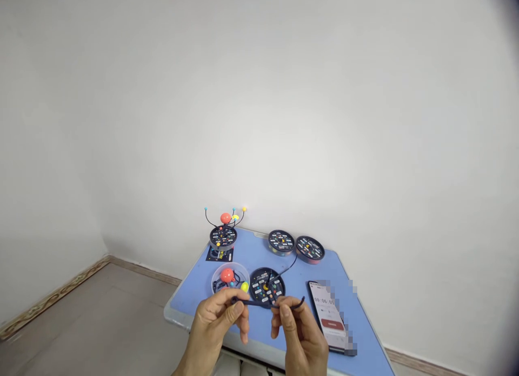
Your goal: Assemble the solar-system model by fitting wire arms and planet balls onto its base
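In the head view, the left hand [214, 323] has a narrow grip on the left end of a thin black plastic stick [256, 303]. The right hand [305, 338] pinches it near its curvy right end; I cannot tell if it is one piece or two. The stick is over the blue tabletop [190, 297], near a round black disc [258, 290] and a see-through round plastic tub [244, 272].

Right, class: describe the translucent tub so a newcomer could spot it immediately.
Start at the blue table; look left, just beyond the left hand. The round, translucent tub there holds an orange ball and loose dark parts, unlike the black printed disc beside it.
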Tool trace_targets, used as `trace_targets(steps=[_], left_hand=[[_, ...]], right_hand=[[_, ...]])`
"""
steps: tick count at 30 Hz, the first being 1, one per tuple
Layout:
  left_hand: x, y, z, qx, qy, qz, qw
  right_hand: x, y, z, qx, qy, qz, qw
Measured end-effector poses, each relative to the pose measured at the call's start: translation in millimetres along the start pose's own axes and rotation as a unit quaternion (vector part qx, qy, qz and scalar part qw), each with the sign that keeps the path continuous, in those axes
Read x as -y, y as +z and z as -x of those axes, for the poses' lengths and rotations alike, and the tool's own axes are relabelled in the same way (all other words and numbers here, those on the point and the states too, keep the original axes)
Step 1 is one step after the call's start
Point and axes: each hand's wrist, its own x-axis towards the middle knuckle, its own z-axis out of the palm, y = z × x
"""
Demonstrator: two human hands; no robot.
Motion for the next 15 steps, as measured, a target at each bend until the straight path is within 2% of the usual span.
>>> trace_targets(steps=[8, 15], left_hand=[[-7.3, 4.3, 2.8, -0.011, -0.024, 0.022, 0.999], [-4.0, 2.2, 0.7, -0.013, -0.035, 0.02, 0.999]], right_hand=[[0.9, -2.2, -0.7, 0.032, -0.003, 0.023, 0.999], [1.5, -1.3, -0.3, 0.037, -0.013, 0.025, 0.999]])
